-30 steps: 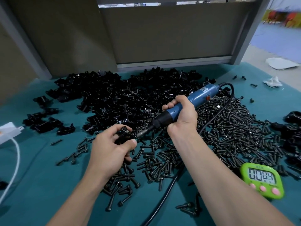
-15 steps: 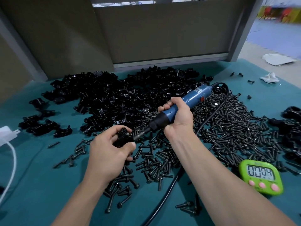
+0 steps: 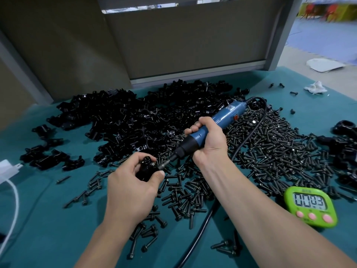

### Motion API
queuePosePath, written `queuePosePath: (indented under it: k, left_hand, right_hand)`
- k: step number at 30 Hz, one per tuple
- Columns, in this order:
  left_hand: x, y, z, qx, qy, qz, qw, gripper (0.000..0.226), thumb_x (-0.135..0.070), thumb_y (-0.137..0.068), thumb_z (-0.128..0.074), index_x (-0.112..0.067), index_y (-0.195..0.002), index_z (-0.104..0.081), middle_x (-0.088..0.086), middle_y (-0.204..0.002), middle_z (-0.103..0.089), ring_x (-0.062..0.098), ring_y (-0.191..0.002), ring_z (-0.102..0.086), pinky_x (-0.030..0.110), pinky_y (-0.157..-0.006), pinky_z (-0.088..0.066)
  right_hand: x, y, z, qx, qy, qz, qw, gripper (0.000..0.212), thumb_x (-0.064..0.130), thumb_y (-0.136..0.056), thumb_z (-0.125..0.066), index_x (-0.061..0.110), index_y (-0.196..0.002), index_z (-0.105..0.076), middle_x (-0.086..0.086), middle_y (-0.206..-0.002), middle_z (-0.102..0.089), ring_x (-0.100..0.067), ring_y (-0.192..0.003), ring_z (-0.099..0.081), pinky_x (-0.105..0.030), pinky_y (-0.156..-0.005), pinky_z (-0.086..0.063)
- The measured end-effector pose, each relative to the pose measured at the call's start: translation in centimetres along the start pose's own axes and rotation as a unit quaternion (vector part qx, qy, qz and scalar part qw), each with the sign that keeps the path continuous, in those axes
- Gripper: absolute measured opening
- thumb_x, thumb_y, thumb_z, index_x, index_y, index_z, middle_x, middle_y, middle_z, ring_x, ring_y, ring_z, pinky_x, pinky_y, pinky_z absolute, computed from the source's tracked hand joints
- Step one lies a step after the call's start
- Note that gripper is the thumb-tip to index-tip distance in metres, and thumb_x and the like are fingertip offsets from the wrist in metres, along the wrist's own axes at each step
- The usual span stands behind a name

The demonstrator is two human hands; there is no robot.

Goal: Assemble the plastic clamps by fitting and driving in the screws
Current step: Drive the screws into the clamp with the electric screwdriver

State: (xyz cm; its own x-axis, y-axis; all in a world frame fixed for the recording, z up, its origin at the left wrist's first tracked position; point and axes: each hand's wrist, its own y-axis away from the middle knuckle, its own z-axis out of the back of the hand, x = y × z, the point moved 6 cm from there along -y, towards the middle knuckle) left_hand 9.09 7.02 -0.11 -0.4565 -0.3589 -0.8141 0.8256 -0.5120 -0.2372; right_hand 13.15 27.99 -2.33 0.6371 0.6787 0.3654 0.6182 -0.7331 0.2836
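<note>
The left hand (image 3: 133, 188) grips a small black plastic clamp (image 3: 145, 170) near the centre of the teal-covered table (image 3: 48, 229). The right hand (image 3: 209, 141) is wrapped round a blue electric screwdriver (image 3: 218, 120), whose bit touches the clamp's right side. Black plastic clamp parts (image 3: 123, 120) are heaped far left, and loose black screws (image 3: 270, 151) spread to the right. Bare cloth lies near left. A green digital timer (image 3: 311, 206) sits near right.

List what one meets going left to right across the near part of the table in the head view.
From the left: white plug → left hand gripping a black clamp → right hand gripping the blue screwdriver → green timer.
</note>
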Motion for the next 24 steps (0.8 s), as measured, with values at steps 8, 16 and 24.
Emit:
queuePosePath:
  k: [8, 16, 24]
  left_hand:
    - [0.1, -0.1, 0.2, -0.022, 0.007, -0.002, 1.000, 0.018, -0.047, -0.083, -0.077, -0.049, -0.095, -0.064, -0.012, -0.081, -0.071, 0.009, -0.049, -0.069, 0.041, -0.055, -0.060]
    - [0.4, -0.2, 0.0, 0.002, 0.012, 0.000, 1.000, 0.018, -0.047, -0.084, -0.075, -0.044, -0.095, -0.061, -0.030, -0.089, -0.066, 0.009, -0.049, -0.070, 0.026, -0.046, -0.054]
    - [1.2, -0.5, -0.1, 0.007, 0.069, 0.060, 0.996, 0.014, -0.036, -0.087, -0.079, -0.042, -0.086, -0.067, -0.005, -0.075, -0.073, 0.017, -0.046, -0.069, 0.031, -0.047, -0.059]
  right_hand:
    - [-0.1, 0.0, 0.0, -0.001, 0.001, -0.005, 1.000, 0.019, -0.006, -0.091, -0.060, 0.009, -0.082, -0.051, -0.005, -0.061, -0.050, -0.015, -0.049, -0.050, -0.030, -0.051, -0.050]
    - [-0.2, 0.2, -0.1, 0.001, 0.006, 0.001, 1.000, 0.020, -0.006, -0.090, -0.059, 0.009, -0.081, -0.050, -0.005, -0.061, -0.050, -0.014, -0.049, -0.049, -0.029, -0.051, -0.049]
    - [-0.1, 0.5, -0.7, 0.033, 0.014, 0.012, 0.999, 0.019, -0.007, -0.090, -0.059, 0.009, -0.083, -0.050, -0.006, -0.063, -0.049, -0.015, -0.051, -0.048, -0.030, -0.051, -0.049]
